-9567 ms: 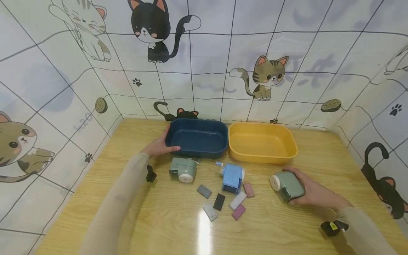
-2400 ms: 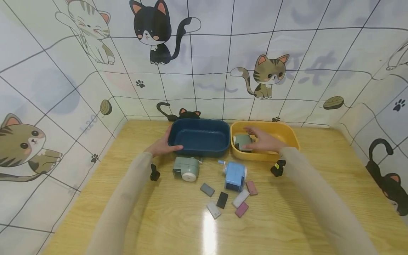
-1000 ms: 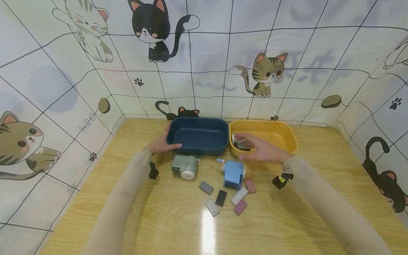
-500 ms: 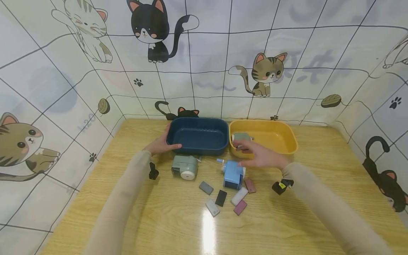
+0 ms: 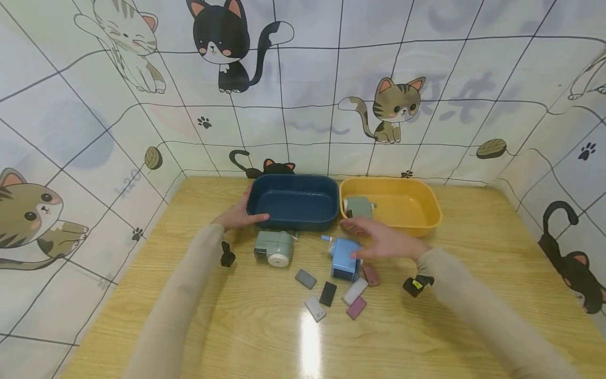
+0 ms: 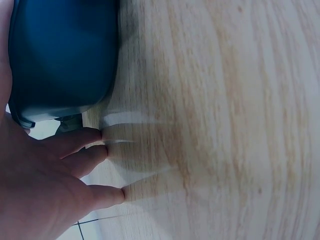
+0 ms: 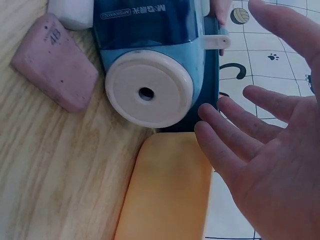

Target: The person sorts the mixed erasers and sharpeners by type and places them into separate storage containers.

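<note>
A person's right hand (image 5: 385, 241), fingers spread and holding nothing, hovers at the blue pencil sharpener (image 5: 344, 257), though whether the thumb touches its casing is hard to tell. Behind the sharpener, the left hand (image 5: 236, 215) rests, fingers extended, against the left end of a blue tub (image 5: 293, 222), while a yellow tub (image 5: 412, 202) holds one green sharpener (image 5: 361, 207); a second green sharpener (image 5: 273, 246) stands to the blue one's left, six erasers (image 5: 328, 293) before it.

Wooden table (image 5: 255, 337) (glossy): blue bin (image 5: 298, 223), yellow bin (image 5: 402, 208), two sharpeners (image 5: 272, 245), six erasers (image 5: 327, 293).
</note>
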`<state>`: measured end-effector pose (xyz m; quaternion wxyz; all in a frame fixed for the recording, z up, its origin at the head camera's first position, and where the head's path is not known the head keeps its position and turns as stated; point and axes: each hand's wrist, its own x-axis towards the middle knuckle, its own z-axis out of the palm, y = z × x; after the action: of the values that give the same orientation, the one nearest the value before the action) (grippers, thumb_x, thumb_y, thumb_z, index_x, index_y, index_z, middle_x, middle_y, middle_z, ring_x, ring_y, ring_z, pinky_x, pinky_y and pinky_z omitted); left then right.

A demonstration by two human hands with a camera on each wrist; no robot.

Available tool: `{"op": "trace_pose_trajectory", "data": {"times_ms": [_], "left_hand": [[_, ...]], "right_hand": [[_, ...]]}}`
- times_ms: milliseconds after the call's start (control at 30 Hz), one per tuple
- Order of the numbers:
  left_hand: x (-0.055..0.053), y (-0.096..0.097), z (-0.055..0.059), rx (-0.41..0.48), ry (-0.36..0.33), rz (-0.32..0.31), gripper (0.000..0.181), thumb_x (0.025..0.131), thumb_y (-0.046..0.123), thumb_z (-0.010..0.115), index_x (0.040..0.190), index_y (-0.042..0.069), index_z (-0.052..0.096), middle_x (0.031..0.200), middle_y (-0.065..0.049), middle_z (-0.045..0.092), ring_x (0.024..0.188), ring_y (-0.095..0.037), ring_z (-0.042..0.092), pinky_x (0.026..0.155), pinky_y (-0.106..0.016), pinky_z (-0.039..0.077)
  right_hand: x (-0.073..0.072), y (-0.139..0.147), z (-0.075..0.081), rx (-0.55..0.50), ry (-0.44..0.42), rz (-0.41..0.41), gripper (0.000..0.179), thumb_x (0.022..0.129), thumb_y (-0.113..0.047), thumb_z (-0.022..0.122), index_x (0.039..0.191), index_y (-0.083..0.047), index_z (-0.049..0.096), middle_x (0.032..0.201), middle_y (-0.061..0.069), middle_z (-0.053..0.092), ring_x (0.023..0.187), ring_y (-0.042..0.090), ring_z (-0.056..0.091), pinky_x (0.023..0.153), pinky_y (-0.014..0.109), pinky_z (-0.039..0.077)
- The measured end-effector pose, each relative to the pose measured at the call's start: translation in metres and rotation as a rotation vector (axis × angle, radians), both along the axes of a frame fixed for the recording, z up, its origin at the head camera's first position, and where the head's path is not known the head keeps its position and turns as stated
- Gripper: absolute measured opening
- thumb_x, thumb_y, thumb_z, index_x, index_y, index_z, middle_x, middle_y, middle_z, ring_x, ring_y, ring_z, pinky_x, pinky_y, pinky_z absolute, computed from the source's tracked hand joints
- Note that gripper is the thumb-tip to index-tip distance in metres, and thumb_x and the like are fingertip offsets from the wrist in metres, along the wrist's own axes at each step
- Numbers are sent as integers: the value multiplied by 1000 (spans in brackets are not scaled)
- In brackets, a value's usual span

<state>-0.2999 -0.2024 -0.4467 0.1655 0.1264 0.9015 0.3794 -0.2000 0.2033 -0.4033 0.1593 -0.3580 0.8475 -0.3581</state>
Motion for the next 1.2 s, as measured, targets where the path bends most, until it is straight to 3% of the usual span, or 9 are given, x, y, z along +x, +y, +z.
{"op": "trace_pose_trajectory", "data": {"times_ms": [267,533,1067,1200], "left_hand": [[-1,-1,-2,12,8,-6,117,81,51,73,153,28,-17,159,-20,4,139,-46,19,108,-60,21],[-1,0,-1,-5,11,-4,118,81,53,73,154,22,-15,159,-20,3,139,-47,19,108,-60,21],[3,1,4,-32,34,-18,115,84,47,72,154,16,-14,159,-20,1,139,-46,20,109,-57,21],[1,0,3,-26,27,-16,115,84,47,72,154,22,-16,159,-19,1,139,-46,20,109,-58,22]], "right_hand": [[6,-2,-9,1,12,-1,80,87,-36,73,145,3,35,144,21,41,127,36,45,103,49,36],[7,-1,-20,7,81,9,75,89,-35,71,143,4,38,142,20,45,125,34,47,103,48,37],[16,-2,-36,19,49,-96,84,86,-47,71,147,-2,36,147,15,38,128,30,42,104,51,34],[19,-2,-42,26,41,-123,86,85,-51,70,148,-5,34,146,14,38,123,29,46,101,52,37]]}}
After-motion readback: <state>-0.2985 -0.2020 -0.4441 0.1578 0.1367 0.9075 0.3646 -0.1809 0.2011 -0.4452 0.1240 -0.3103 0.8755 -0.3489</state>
